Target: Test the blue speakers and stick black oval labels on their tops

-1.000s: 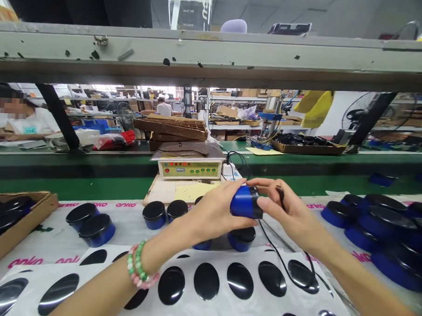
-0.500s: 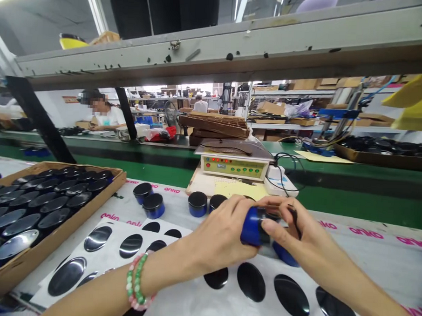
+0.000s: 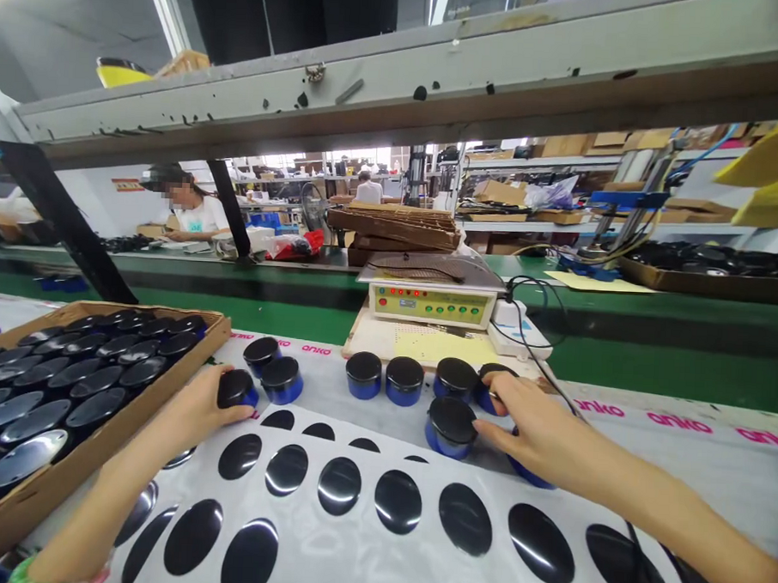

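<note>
While my left hand (image 3: 194,416) clasps a black-topped jar (image 3: 235,390), my right hand (image 3: 534,425) curves half-open. Its thumb's at the front jar (image 3: 451,427)!

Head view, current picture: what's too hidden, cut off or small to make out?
All in the head view:
- Far pot: partly hidden by the right hand; whether its fingers grip it is unclear.
- Pot at the left hand: left side covered by fingers.
- Carton: cut off by left edge, so its full contents can't be counted.
- Machine: display too small to read.
</note>
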`<control>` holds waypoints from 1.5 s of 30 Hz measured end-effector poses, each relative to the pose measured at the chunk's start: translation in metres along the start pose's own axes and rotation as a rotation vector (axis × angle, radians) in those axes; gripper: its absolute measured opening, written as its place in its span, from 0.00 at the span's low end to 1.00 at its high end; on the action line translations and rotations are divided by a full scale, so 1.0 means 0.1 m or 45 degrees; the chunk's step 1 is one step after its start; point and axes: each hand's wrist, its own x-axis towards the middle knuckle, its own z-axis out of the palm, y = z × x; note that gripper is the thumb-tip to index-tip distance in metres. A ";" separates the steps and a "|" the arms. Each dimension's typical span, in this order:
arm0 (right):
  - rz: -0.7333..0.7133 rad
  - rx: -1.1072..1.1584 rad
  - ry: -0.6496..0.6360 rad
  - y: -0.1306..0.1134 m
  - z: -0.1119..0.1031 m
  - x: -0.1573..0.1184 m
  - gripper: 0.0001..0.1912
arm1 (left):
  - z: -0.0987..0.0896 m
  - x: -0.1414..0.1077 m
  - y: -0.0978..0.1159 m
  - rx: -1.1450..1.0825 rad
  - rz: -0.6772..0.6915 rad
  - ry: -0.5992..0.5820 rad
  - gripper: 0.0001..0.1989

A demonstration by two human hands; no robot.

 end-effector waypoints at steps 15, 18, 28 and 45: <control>0.298 -0.203 -0.001 0.34 0.06 0.28 0.11 | 0.73 0.20 1.99 -0.124 1.124 -0.495 0.25; 0.380 -0.197 -0.002 0.48 -0.06 0.16 0.10 | 0.74 0.22 2.02 -0.223 1.219 -0.574 0.23; 0.403 -0.149 0.042 0.55 0.10 0.18 0.09 | 0.86 0.09 2.24 -0.329 1.164 -0.660 0.32; 0.065 -0.015 0.062 -0.29 -0.26 -0.20 0.10 | 0.44 -0.15 1.83 0.015 0.982 -0.611 0.39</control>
